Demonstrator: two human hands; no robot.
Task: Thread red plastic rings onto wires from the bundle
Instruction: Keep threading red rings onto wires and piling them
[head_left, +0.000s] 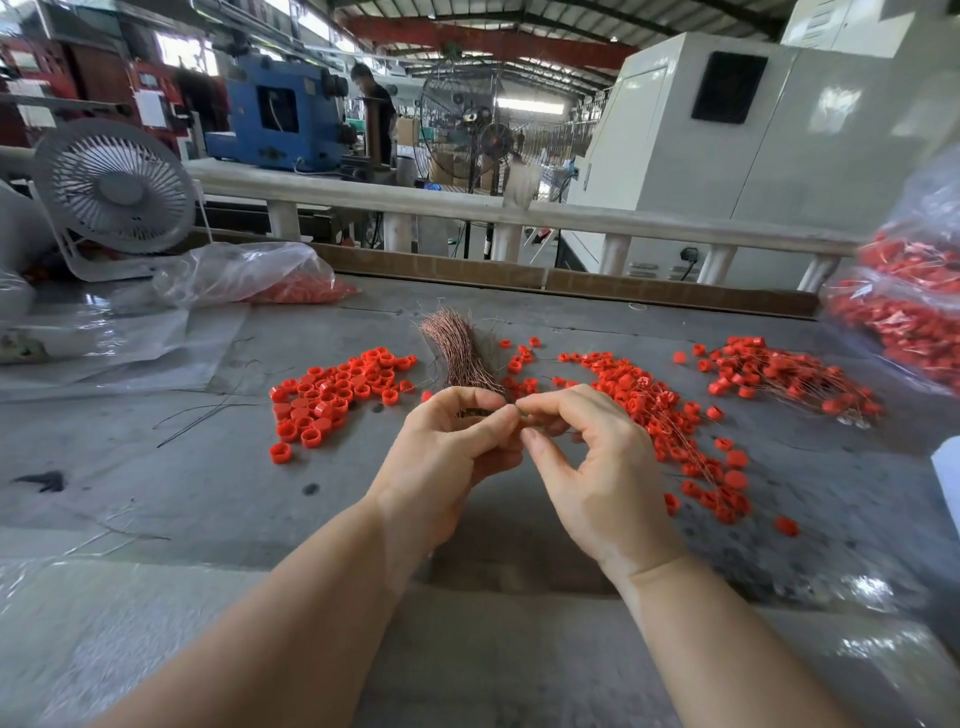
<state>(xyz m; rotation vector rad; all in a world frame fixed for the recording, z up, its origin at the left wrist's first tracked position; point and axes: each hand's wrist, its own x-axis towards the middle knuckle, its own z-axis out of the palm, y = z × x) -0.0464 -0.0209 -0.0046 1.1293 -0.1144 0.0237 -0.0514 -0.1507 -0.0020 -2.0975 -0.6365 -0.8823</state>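
Note:
A bundle of thin copper-coloured wires (460, 348) fans up from the grey table just beyond my hands. My left hand (452, 452) grips the near end of the bundle with curled fingers. My right hand (582, 457) pinches a thin wire between thumb and forefinger, right next to my left fingertips. A pile of loose red plastic rings (332, 395) lies to the left. Rings threaded on wires (670, 410) are strewn to the right, with another such heap (779, 374) farther right. No ring shows between my fingers.
A white desk fan (117, 192) stands at the back left. A clear plastic bag with red rings (249, 275) lies beside it. A large bag of wired rings (909, 312) bulges at the right edge. Loose dark wires (208, 410) lie left. A white railing (467, 208) borders the table's far side.

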